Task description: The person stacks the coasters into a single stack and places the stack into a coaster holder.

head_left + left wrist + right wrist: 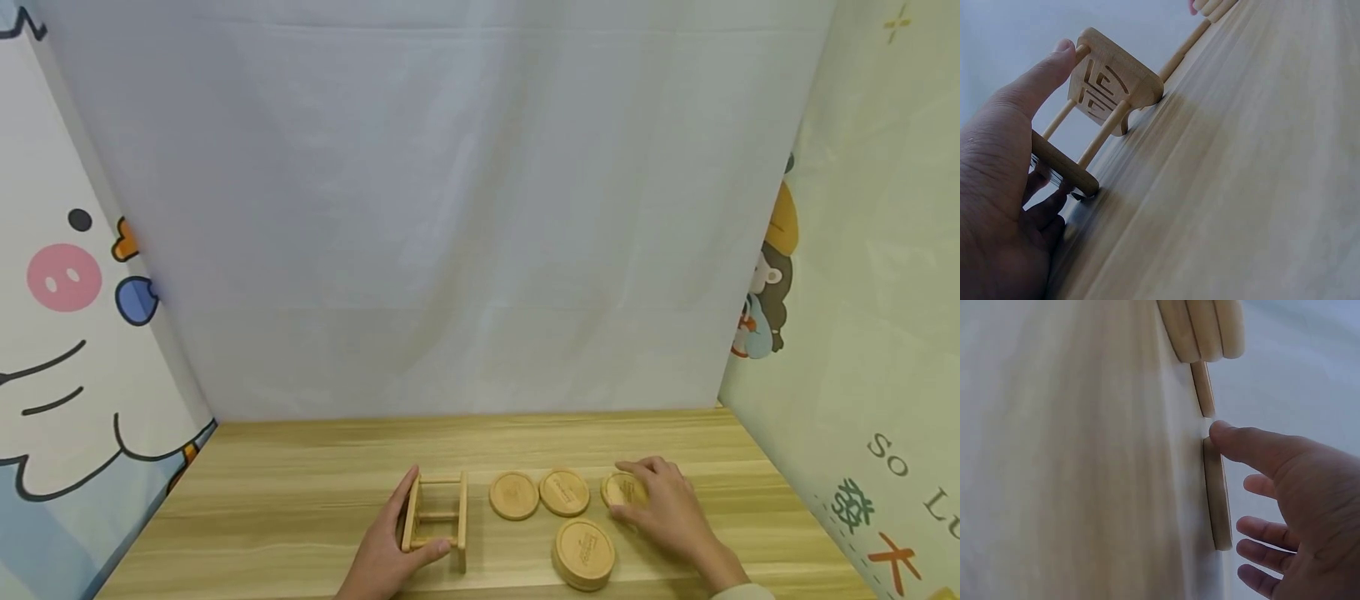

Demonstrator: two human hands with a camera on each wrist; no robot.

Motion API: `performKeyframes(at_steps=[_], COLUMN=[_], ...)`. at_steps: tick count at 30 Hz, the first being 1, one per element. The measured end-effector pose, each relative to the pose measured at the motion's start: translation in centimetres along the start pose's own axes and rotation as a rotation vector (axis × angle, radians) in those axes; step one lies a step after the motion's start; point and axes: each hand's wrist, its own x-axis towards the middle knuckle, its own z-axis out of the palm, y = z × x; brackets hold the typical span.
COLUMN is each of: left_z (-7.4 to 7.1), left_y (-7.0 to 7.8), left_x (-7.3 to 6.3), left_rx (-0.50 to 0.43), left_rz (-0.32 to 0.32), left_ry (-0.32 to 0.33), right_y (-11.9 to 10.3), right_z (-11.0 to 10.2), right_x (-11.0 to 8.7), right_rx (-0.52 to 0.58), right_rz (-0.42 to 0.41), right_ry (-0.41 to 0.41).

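My left hand (384,542) grips a small wooden coaster holder (462,521), two end panels joined by thin rods. In the left wrist view its far panel (1138,75) has cut-out line patterns, with the thumb against a rod's end and the fingers under the near panel. My right hand (671,508) is at the rightmost round wooden coaster (622,490), thumb and forefinger at its edges. That coaster (1215,500) lies flat in the right wrist view, the thumb tip right at its rim and the other fingers spread loosely.
Two more coasters, a plain one (513,496) and an engraved one (564,492), lie side by side between the hands. Nearer me stands a stack of coasters (583,552). Behind the wooden table (315,467) hangs a white cloth (465,250); printed panels flank it.
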Motion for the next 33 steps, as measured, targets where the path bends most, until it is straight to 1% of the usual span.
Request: performKeyframes(at_steps=[8,20,28,33], left_z=[0.00,-0.11,-0.14,-0.16], left_y=[0.09,0.30,0.30,0.45], left_x=[-0.07,-0.24,-0.30,-0.36], left_rx=[0.004,0.033,0.038,0.059], left_rz=[0.003,0.006,0.006,0.005], left_ry=[0.000,0.008,0.008,0.010], right_y=[0.12,0.01,-0.13,-0.27], right_z=[0.06,0.00,-0.14,-0.25], right_x=[0.01,-0.06,-0.01,0.00], right_rx=[0.031,0.047,0.093,0.110], right_rz=[-0.002,-0.003,0.021,0.037], right_ry=[-0.054,-0.069,-0.103,-0.111])
